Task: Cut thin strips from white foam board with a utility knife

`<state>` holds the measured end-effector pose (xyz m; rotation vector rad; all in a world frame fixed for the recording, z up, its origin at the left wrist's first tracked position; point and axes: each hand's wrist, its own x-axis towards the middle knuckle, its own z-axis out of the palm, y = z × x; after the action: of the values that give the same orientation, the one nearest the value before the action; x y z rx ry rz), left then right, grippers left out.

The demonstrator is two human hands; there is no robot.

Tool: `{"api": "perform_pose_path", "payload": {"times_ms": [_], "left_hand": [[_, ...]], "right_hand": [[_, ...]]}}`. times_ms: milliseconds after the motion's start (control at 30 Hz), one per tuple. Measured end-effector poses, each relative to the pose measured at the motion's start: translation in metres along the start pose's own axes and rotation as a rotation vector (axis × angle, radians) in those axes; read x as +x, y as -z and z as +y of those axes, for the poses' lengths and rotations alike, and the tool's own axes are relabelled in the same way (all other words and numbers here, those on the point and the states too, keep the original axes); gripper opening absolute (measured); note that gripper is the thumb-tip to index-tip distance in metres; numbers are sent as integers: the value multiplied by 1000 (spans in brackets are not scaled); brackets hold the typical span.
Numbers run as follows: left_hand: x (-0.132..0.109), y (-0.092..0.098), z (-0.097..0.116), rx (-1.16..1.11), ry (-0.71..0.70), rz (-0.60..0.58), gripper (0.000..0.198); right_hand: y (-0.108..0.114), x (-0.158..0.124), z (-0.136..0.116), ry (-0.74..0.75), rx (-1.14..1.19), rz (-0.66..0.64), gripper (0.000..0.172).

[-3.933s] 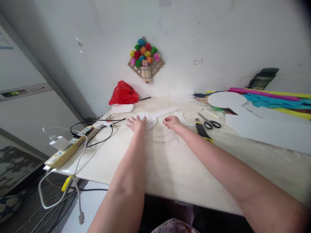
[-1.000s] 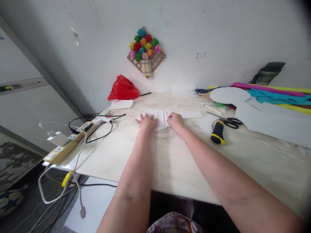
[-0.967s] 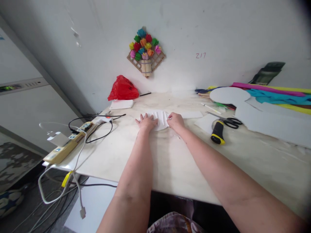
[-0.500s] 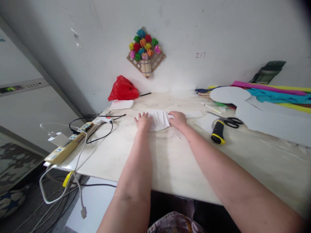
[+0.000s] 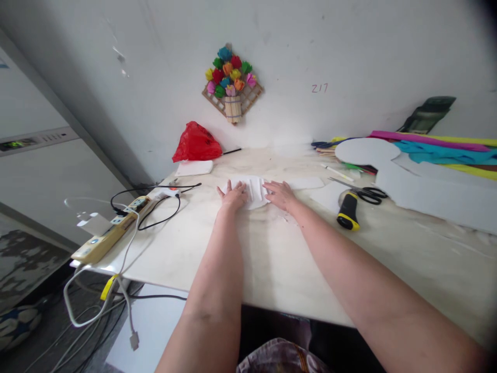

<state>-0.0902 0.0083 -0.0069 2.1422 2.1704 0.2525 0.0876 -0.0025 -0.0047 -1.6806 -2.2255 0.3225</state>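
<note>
A white pleated paper piece (image 5: 254, 189) lies on the pale table (image 5: 272, 259) in front of me. My left hand (image 5: 233, 195) rests flat on its left part, fingers spread. My right hand (image 5: 280, 193) lies flat on its right edge, fingers stretched out toward the left. Both hands press the paper against the tabletop and neither grips anything. A flat white strip (image 5: 306, 183) extends to the right from under my right hand.
A yellow-and-black utility knife (image 5: 347, 211) and black scissors (image 5: 367, 194) lie to the right, beyond them white card shapes (image 5: 427, 197) and coloured paper rolls (image 5: 438, 150). At the left are a power strip (image 5: 108, 233), cables, a glue gun (image 5: 165, 194) and a red bag (image 5: 197, 143).
My two hands have closed in on the paper again. The right hand slid left and its fingers flattened over the pleats. The utility knife lies further right than in the oldest frame.
</note>
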Motion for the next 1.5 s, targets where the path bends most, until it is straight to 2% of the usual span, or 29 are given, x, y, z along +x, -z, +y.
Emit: {"api": "perform_pose_path", "payload": {"times_ms": [233,467,767,1300,1400,1500], "left_hand": [[0,0,-4,-1,21,-19,50],[1,-2,1,18,-59,42,48],[-1,1,7,38,-87,-42,54],[-6,6,14,66,-97,-34,56],[-8,10,14,27,-91,1,54],[-10,15,10,-18,-26,112,53]], "right_hand": [[-4,1,1,22,-45,-12,44],[-9,4,4,53,-69,36,42],[-8,2,0,66,-126,58,42],[-11,4,1,59,-108,67,44],[-10,3,0,62,-99,89,44],[-9,4,1,48,-74,122,43]]}}
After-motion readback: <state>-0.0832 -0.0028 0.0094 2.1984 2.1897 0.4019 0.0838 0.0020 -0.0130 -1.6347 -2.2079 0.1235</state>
